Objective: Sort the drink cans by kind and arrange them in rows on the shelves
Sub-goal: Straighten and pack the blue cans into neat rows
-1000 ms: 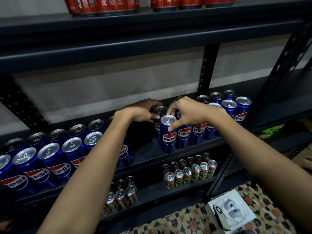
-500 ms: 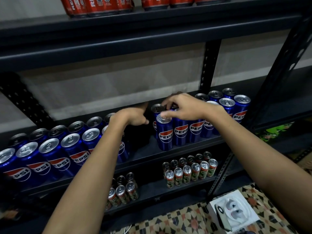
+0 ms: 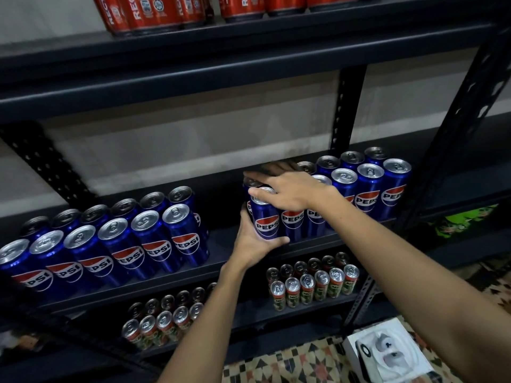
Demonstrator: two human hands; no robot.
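A blue Pepsi can (image 3: 266, 222) stands at the left end of the right-hand group of Pepsi cans (image 3: 367, 186) on the middle shelf (image 3: 221, 246). My left hand (image 3: 253, 244) cups this can from below and from its left, with the fingers curled under its base. My right hand (image 3: 289, 189) lies flat across the can tops, thumb on the front can's lid and fingers reaching over the can behind it. A second group of Pepsi cans (image 3: 121, 239) stands in two rows at the shelf's left.
Red cans (image 3: 154, 12) line the top shelf. Slim green-and-red cans (image 3: 312, 286) fill the lower shelf in two groups. Black uprights (image 3: 348, 106) frame the rack. A white box (image 3: 387, 352) lies on the patterned floor at the lower right.
My left hand dropped from the can tops and now cups the front can's base. My right hand spread flat over the lids. The view shifted slightly upward.
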